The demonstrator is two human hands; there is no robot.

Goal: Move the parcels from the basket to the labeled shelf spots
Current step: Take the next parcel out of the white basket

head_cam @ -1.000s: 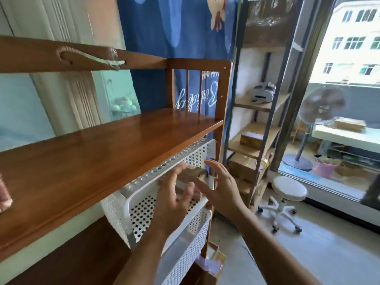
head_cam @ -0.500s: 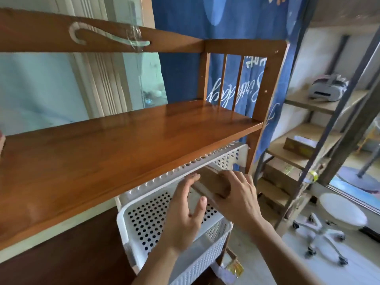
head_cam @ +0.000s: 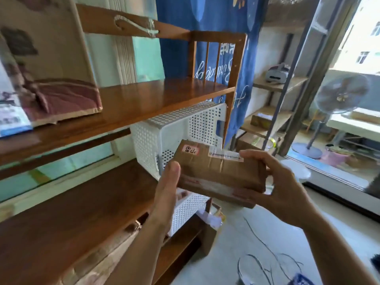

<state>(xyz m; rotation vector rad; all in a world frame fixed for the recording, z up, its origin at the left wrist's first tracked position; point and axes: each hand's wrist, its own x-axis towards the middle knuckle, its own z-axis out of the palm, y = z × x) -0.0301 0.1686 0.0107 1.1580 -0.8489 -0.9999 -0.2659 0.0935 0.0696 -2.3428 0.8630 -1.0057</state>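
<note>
A flat brown cardboard parcel [head_cam: 221, 171] with a small pink label and clear tape is held between both hands, out in front of the white perforated basket [head_cam: 181, 128]. My left hand [head_cam: 167, 190] grips its left end, thumb on the edge. My right hand [head_cam: 281, 182] clasps its right end, fingers over the top. The basket sits on the lower wooden shelf [head_cam: 82, 212], under the upper wooden shelf [head_cam: 156, 95]. What lies inside the basket is mostly hidden by the parcel.
A large cardboard box [head_cam: 51, 64] and a blue-white packet [head_cam: 11, 118] stand on the upper shelf at left. A blue curtain [head_cam: 222, 38] hangs behind. A metal rack [head_cam: 273, 99], a fan [head_cam: 339, 97], a white stool and floor cables lie to the right.
Both hands reached into the basket, took hold of the brown parcel and lifted it out toward me. The view swung left, bringing the large box on the upper shelf into sight.
</note>
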